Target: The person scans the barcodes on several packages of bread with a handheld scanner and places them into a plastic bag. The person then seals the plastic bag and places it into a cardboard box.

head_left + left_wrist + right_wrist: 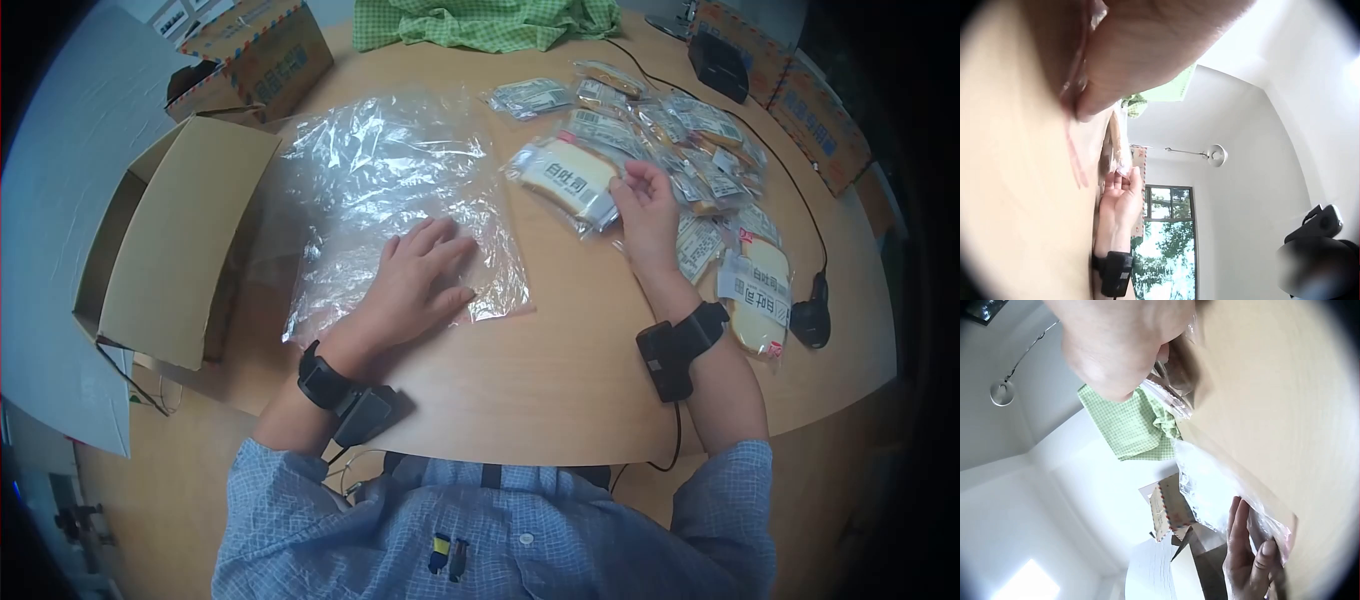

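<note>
My left hand (415,275) lies flat with spread fingers on a large clear plastic bag (375,165), near its front edge. With thumb and fingers my right hand (652,222) pinches the right edge of a wrapped white toast slice (562,172), printed side up, at the left of a pile of similar packs (700,150). The right wrist view shows the left hand (1249,565) over the bag (1207,481). In the left wrist view, the right hand (1119,203) appears beyond the thumb, its fingertips at the pack.
An open cardboard box (185,235) stands at the left, another box (270,65) behind it. One more wrapped slice (762,295) lies right of my right wrist, beside a black device (811,315) on a cable. Green checked cloth (480,22) lies at the back.
</note>
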A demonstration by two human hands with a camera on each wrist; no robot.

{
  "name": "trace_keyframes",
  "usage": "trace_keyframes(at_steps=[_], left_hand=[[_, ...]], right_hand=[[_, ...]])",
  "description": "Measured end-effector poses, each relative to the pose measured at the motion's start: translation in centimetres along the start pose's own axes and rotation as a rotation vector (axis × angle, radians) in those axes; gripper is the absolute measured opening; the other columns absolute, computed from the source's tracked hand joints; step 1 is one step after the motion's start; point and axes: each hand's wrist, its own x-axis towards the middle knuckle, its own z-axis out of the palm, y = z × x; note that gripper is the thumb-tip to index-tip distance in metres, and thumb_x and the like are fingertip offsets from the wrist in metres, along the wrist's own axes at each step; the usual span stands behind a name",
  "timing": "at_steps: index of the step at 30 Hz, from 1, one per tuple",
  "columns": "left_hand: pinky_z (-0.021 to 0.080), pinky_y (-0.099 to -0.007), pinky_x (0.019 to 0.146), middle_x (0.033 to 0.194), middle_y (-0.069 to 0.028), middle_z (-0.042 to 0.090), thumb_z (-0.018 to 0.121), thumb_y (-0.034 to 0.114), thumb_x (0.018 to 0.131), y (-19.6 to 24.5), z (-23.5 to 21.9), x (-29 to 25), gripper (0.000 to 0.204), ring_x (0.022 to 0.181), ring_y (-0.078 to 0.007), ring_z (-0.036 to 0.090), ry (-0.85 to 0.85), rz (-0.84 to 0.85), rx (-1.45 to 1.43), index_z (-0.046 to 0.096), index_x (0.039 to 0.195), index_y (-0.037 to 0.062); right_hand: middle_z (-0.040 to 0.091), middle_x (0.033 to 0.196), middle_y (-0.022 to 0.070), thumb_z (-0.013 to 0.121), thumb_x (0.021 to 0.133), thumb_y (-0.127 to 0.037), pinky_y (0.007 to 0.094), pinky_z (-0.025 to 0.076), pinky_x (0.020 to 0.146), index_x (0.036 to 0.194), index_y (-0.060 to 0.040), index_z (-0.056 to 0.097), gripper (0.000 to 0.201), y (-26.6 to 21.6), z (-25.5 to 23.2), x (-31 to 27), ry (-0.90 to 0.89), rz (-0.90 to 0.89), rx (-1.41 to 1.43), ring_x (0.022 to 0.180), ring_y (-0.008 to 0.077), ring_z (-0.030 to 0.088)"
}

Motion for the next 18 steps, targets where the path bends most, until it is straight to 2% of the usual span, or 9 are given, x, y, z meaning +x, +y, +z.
trace_keyframes(at_steps=[5, 6, 8, 10, 12, 13, 14, 16, 18], left_hand=[[0.027, -0.0418, 0.102, 0.137, -0.0198, 0.031, 0.070, 0.029, 0.071, 2.3, -1.8, 0.6, 0.072, 0.125, -0.0373, 0.030, 0.055, 0.020, -0.226, 0.037, 0.132, 0.0094], [0.027, -0.0418, 0.102, 0.137, -0.0198, 0.031, 0.070, 0.029, 0.071, 2.8, -2.0, 1.1, 0.072, 0.125, -0.0373, 0.030, 0.058, 0.022, -0.226, 0.037, 0.132, 0.0094], [0.026, -0.0424, 0.103, 0.137, -0.0205, 0.030, 0.073, 0.030, 0.068, 4.0, -1.9, 3.0, 0.082, 0.125, -0.0375, 0.030, 0.155, 0.226, -0.154, 0.031, 0.136, 0.0111], [0.028, -0.0422, 0.102, 0.137, -0.0195, 0.030, 0.074, 0.028, 0.065, 5.3, -1.1, 4.9, 0.085, 0.125, -0.0371, 0.031, 0.200, 0.202, -0.084, 0.030, 0.136, 0.0116], [0.029, -0.0423, 0.100, 0.138, -0.0186, 0.029, 0.073, 0.023, 0.066, 6.3, -0.2, 6.3, 0.081, 0.125, -0.0369, 0.030, 0.270, 0.135, 0.118, 0.031, 0.134, 0.0113], [0.029, -0.0461, 0.097, 0.129, -0.0199, 0.038, 0.066, 0.013, 0.065, 6.2, 0.3, 6.9, 0.065, 0.120, -0.0364, 0.037, 0.389, 0.175, 0.112, 0.041, 0.124, 0.0075], [0.029, -0.0461, 0.097, 0.129, -0.0199, 0.038, 0.066, 0.013, 0.065, 5.7, 0.4, 7.1, 0.065, 0.120, -0.0364, 0.037, 0.393, 0.165, 0.117, 0.041, 0.124, 0.0075], [0.036, -0.0427, 0.093, 0.122, -0.0169, 0.048, 0.062, 0.004, 0.065, 4.6, 0.5, 7.6, 0.056, 0.112, -0.0338, 0.047, 0.466, 0.246, -0.013, 0.048, 0.119, 0.0067], [0.039, -0.0405, 0.090, 0.117, -0.0159, 0.052, 0.060, 0.001, 0.067, 3.2, -0.1, 7.6, 0.051, 0.107, -0.0329, 0.050, 0.525, 0.234, -0.144, 0.050, 0.117, 0.0066]], right_hand=[[0.050, 0.089, 0.0049, 0.058, 0.081, 0.000, 0.0187, 0.045, 0.067, 0.100, 0.0009, 0.048, 0.021, -0.6, 0.0, -0.1, -0.008, -0.034, 0.078, 0.077, 0.0063, 0.051], [0.050, 0.089, 0.0049, 0.058, 0.081, 0.000, 0.0187, 0.045, 0.067, 0.100, 0.0009, 0.048, 0.021, -0.8, -0.2, -0.1, -0.008, -0.038, 0.077, 0.077, 0.0063, 0.051], [0.050, 0.090, 0.0052, 0.057, 0.082, -0.001, 0.0194, 0.045, 0.069, 0.100, 0.0004, 0.048, 0.020, -1.2, -0.1, -0.1, 0.030, -0.019, 0.090, 0.078, 0.0071, 0.051], [0.050, 0.091, 0.0052, 0.057, 0.083, -0.002, 0.0195, 0.045, 0.071, 0.100, 0.0001, 0.047, 0.020, -1.9, 0.2, -0.7, -0.021, -0.026, 0.126, 0.079, 0.0076, 0.051], [0.050, 0.092, 0.0051, 0.056, 0.083, -0.002, 0.0196, 0.045, 0.072, 0.101, -0.0002, 0.047, 0.020, -2.6, 0.7, -1.5, -0.076, -0.035, 0.164, 0.079, 0.0082, 0.051], [0.050, 0.094, 0.0052, 0.056, 0.084, -0.004, 0.0199, 0.045, 0.073, 0.101, -0.0002, 0.046, 0.019, -3.0, 1.2, -2.1, -0.125, -0.065, 0.227, 0.080, 0.0085, 0.051], [0.050, 0.095, 0.0052, 0.056, 0.085, -0.005, 0.0202, 0.045, 0.074, 0.101, -0.0003, 0.046, 0.019, -3.3, 1.4, -2.6, -0.172, -0.094, 0.290, 0.081, 0.0089, 0.052], [0.050, 0.098, 0.0065, 0.054, 0.086, -0.007, 0.0204, 0.046, 0.073, 0.106, -0.0010, 0.042, 0.024, -4.0, 1.6, -3.1, -0.205, -0.112, 0.233, 0.083, 0.0092, 0.052], [0.050, 0.101, 0.0086, 0.054, 0.087, -0.008, 0.0208, 0.046, 0.072, 0.114, -0.0019, 0.036, 0.032, -5.6, 1.7, -3.7, -0.252, -0.020, 0.306, 0.083, 0.0099, 0.053]])
